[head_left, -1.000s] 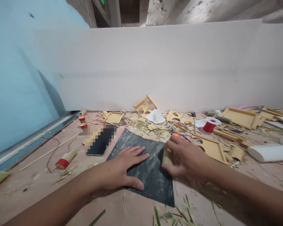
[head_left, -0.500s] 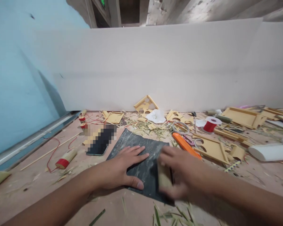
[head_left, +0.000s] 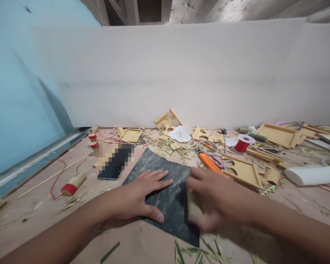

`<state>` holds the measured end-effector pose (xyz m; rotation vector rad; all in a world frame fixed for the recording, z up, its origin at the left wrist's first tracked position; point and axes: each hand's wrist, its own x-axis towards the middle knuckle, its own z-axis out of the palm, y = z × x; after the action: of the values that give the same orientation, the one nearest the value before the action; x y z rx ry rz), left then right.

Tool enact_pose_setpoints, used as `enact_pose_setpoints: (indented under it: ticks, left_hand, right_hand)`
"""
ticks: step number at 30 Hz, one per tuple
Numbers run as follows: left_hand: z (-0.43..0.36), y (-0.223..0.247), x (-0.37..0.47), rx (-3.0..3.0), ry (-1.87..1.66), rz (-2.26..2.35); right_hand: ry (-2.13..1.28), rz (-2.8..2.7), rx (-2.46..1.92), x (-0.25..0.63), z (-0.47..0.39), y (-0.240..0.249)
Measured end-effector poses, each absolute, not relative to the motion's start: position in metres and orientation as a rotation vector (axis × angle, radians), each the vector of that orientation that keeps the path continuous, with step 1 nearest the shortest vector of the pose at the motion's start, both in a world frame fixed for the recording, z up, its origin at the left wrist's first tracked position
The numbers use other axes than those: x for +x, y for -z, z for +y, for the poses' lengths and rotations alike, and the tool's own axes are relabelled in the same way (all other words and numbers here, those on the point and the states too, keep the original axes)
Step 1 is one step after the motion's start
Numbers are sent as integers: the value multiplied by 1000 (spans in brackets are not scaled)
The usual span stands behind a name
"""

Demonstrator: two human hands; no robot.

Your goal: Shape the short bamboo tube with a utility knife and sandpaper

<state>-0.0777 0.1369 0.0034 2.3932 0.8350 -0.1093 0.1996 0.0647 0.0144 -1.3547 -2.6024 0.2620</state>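
Note:
A dark, scuffed sheet that looks like sandpaper (head_left: pixel 172 203) lies on the work surface in front of me. My left hand (head_left: pixel 143 190) rests flat on its left part, fingers spread and thumb out to the side. At the sheet's right edge, my right hand (head_left: pixel 213 196) is wrapped round a short pale bamboo piece (head_left: pixel 193 205), which appears to touch the sheet. Motion smears this hand, and its fingers hide much of the piece.
A phone (head_left: pixel 119 161) lies left of the sheet, near a red-banded bamboo tube (head_left: pixel 74 183) with red thread. To the right are an orange cutter (head_left: pixel 210 163), a red spool (head_left: pixel 242 144), a white roll (head_left: pixel 313 176) and wooden frames. Green shavings (head_left: pixel 178 149) litter the surface behind.
My right hand has shifted slightly rightward over the sheet with the bamboo piece. My left hand stays spread in place on the sheet. The whole view has moved a little.

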Motion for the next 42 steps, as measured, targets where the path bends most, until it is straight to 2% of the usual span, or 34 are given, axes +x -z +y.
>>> enact_pose_setpoints:
  ticks: [3, 7, 12, 16, 21, 26, 31, 36, 42]
  left_hand:
    - [137, -2, -78, 2378, 97, 818]
    - [139, 3, -80, 2377, 59, 816]
    - [140, 5, -80, 2360, 84, 795]
    - [137, 1, -78, 2355, 101, 846]
    - [136, 0, -76, 2362, 123, 829]
    - [136, 2, -77, 2354, 75, 868]
    - [136, 4, -75, 2364, 32, 844]
    - [135, 1, -74, 2372, 62, 866]
    - [131, 5, -73, 2408, 22, 875]
  right_hand:
    - [-329, -2649, -1264, 202, 66, -14]
    - [-183, -2567, -1480, 208, 70, -16]
    - [-394, -2665, -1278, 201, 61, -16]
    - [-276, -2579, -1479, 202, 62, -16]
    - [-407, -2650, -1308, 203, 63, -17]
    - [-220, -2474, -1616, 210, 72, -15]
    - [-354, -2576, -1339, 199, 68, -11]
    - [-132, -2386, -1618, 202, 78, -6]
    - [-255, -2455, -1407, 190, 72, 3]
